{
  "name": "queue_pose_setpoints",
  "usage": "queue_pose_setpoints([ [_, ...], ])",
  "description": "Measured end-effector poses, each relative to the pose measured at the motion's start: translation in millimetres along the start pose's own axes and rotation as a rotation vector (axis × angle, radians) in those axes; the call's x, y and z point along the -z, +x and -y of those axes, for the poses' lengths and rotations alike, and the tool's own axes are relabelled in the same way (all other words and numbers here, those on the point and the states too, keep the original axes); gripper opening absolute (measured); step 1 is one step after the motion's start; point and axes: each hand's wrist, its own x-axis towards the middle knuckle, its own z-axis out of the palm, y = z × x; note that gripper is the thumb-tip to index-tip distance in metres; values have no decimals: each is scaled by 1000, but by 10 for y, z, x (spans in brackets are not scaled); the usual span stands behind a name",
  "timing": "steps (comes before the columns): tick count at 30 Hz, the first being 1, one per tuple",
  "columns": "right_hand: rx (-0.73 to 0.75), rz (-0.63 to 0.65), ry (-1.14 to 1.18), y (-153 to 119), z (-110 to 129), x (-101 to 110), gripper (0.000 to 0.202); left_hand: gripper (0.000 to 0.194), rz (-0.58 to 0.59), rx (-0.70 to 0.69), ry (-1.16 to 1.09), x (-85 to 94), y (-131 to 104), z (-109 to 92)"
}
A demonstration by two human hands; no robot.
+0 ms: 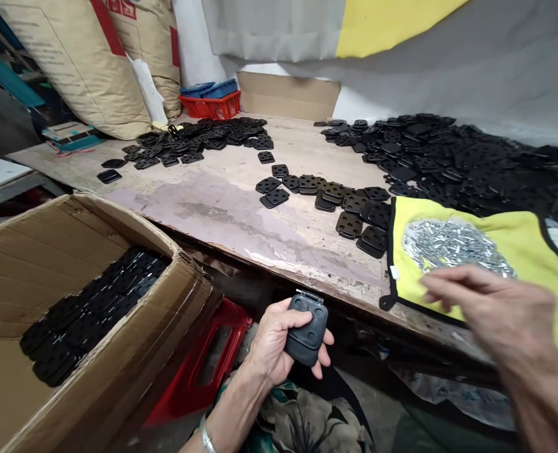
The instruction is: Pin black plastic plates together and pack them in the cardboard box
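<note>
My left hand (273,343) is wrapped round a black plastic piece (309,327) with round dimples, its thumb on the face and a metal pin along the top edge. A second dark layer shows under it. My right hand (491,308), blurred by motion, hovers over the front of a yellow cloth (528,251), beside a pile of small silvery pins (458,242); its fingers are bent, and whether they hold a pin is too blurred to tell. Several loose black pieces (349,224) lie left of the cloth.
A large heap of black pieces (424,151) covers the back right, and a smaller heap (212,133) the back left. An open cardboard box (165,327) holding black pieces stands at left. Behind are a red basket (212,106) and sacks (71,63). The wooden table edge (279,270) crosses mid-view.
</note>
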Motion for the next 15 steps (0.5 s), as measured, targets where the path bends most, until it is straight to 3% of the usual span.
queue_pose_setpoints([
  [3,-34,356,369,-385,343,-400,20,7,32,23,-55,39,-12,22],
  [5,-85,447,504,-523,439,-629,19,8,38,24,-80,92,-44,23],
  [9,-142,471,598,-608,468,-897,17,10,45,7,-123,223,-106,12],
  [15,-206,470,640,-693,524,-1055,19,14,85,-2,-169,333,-130,19],
])
